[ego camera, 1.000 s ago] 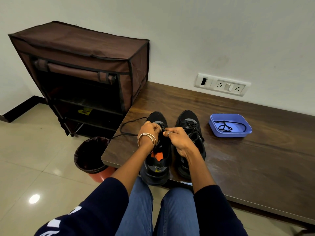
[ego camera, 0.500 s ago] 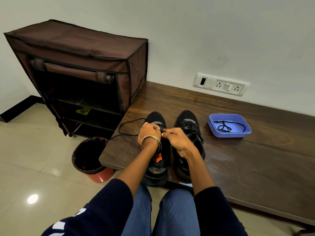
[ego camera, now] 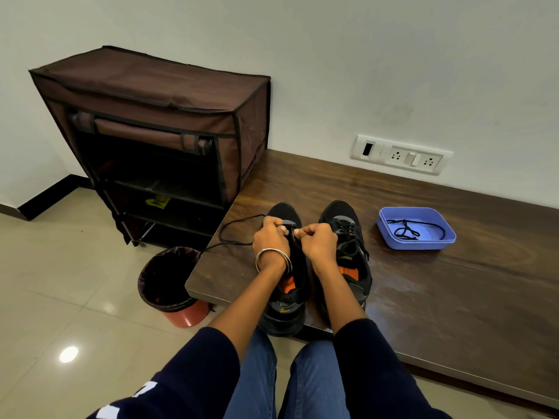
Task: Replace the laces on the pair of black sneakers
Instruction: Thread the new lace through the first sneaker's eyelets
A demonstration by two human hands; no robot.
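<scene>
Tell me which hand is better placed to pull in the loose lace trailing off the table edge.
Left, probably. The left hand sits on the side where the loose lace loops toward the table edge; the right hand is farther away.

A: Lighting?
B: Even, soft indoor light. One ceiling-light glare spot on the floor tiles, faint sheen on the wooden bench.
A: Sharpness?
B: Centre crisp. Wide-angle bend at the edges. Shoe rack interior too dark to read.
</scene>
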